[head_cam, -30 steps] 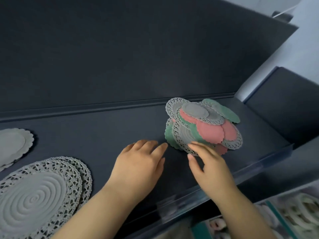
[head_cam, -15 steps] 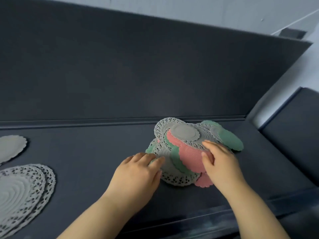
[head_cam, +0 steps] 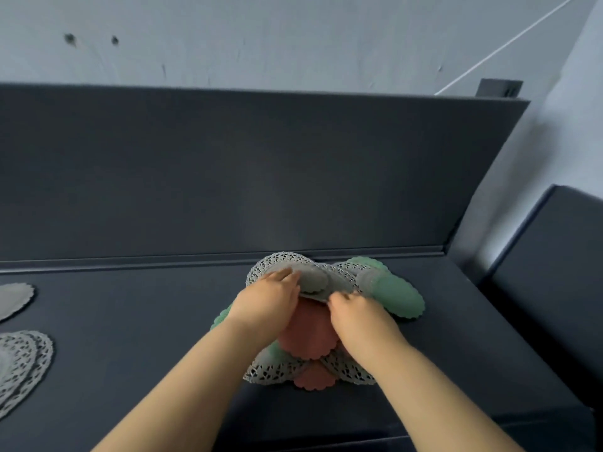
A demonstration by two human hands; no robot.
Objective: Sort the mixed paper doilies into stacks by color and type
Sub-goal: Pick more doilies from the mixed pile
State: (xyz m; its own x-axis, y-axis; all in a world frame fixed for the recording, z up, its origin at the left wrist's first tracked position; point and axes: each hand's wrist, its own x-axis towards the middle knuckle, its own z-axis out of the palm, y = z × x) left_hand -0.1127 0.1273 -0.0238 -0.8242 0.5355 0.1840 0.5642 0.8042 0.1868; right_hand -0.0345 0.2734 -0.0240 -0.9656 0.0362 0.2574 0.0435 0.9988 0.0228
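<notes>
A mixed pile of paper doilies lies on the dark shelf. It holds a pink scalloped doily, a green scalloped doily, white lace doilies and a plain white scalloped doily on top. My left hand grips the left edge of the top white doilies. My right hand pinches their near edge and lifts it off the pink one. A second small pink doily sticks out at the pile's near side.
At the left edge lie a stack of large white lace doilies and a plain white scalloped stack. A dark back panel rises behind the shelf. A second dark unit stands at the right.
Both hands have moved forward onto the pile and taken hold of the top white doilies, raising their near edge. The camera view has tilted upward.
</notes>
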